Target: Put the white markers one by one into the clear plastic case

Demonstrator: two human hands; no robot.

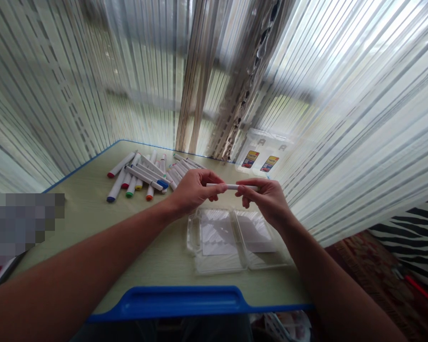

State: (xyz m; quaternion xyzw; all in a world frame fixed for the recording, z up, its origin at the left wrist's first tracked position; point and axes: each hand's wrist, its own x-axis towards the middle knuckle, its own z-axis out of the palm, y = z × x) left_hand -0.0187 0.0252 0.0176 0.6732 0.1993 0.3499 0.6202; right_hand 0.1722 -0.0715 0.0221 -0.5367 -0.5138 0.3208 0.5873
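Observation:
Both my hands hold one white marker (231, 186) level above the table. My left hand (194, 190) pinches its left end with closed fingers. My right hand (267, 197) grips its right end, fingers curled round it. Below the hands an open clear plastic case (235, 237) lies flat on the pale green table (92, 209). A pile of several white markers with coloured caps (146, 175) lies to the left of my left hand.
The table has a blue rim and a blue handle (185, 299) at the near edge. Two clear packs with yellow labels (260, 161) lean at the back right against striped curtains. A zebra-patterned cloth (413, 237) and a rug lie to the right.

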